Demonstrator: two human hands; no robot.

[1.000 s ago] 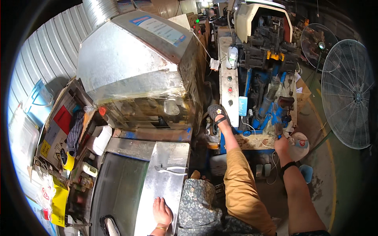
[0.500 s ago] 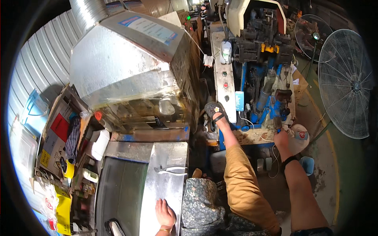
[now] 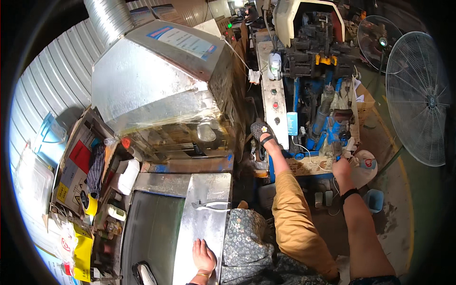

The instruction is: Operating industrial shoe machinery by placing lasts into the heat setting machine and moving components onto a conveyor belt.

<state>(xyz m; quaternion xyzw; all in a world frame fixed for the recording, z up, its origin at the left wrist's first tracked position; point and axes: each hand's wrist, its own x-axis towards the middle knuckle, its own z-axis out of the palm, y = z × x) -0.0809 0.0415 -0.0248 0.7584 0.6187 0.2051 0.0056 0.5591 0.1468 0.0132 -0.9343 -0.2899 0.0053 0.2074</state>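
Note:
My left hand point(image 3: 203, 256) lies flat, fingers stretched out, on a shiny metal plate point(image 3: 202, 228) beside a dark conveyor belt point(image 3: 154, 223). Pliers with pale handles point(image 3: 212, 205) rest on the plate, beyond the fingertips. My right hand point(image 3: 341, 167), wrist banded in black, is closed at the near end of a blue and black machine point(image 3: 327, 128). A bit of blue shows at its knuckles; what the fingers hold is hidden. On the near part of the belt sits a dark shoe with a pale lining point(image 3: 144, 274), cut off by the lower edge.
A sheet-metal hood point(image 3: 152, 80) stands ahead on the left. Beside it, a cluttered shelf point(image 3: 102, 166) holds tape and bottles. My foot in a black clog point(image 3: 261, 133) is stretched toward the machine. Two fans point(image 3: 420, 97) stand right; a blue bin point(image 3: 374, 201) sits on the floor.
The whole view has shifted slightly, so the surroundings sit a little further right. Both hands keep their places, the left on the plate and the right at the machine.

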